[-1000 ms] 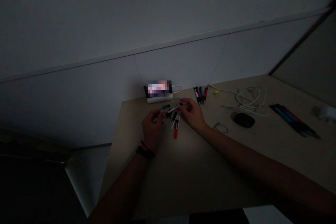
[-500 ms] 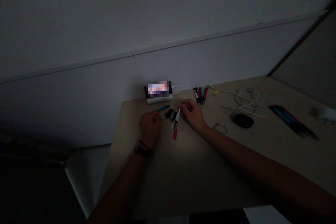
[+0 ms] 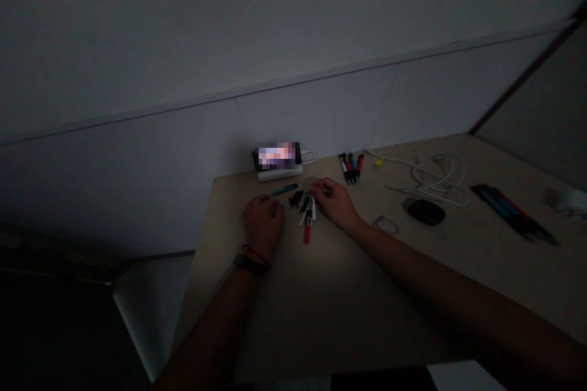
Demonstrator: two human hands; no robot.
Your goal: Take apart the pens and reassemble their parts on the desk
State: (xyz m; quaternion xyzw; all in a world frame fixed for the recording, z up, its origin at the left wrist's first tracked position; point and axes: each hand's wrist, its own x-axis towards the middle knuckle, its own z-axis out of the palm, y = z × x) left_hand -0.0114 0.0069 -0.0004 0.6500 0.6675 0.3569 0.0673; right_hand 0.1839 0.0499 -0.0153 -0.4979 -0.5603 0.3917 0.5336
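The scene is very dark. My left hand rests on the beige table with its fingers curled, just left of a small heap of marker pens. Whether it holds anything is not visible. My right hand sits on the heap's right side, fingertips pinched at the pens' upper ends. A red-ended pen sticks out of the heap toward me. A blue pen lies just behind the heap, apart from both hands.
A phone with a lit screen stands on a white block by the back wall. A second bunch of pens, a white cable, a dark mouse and a row of dark pens lie to the right.
My left hand has let go of the blue pen, which now lies behind the heap, and has settled onto the table. My right hand has closed in on the heap.
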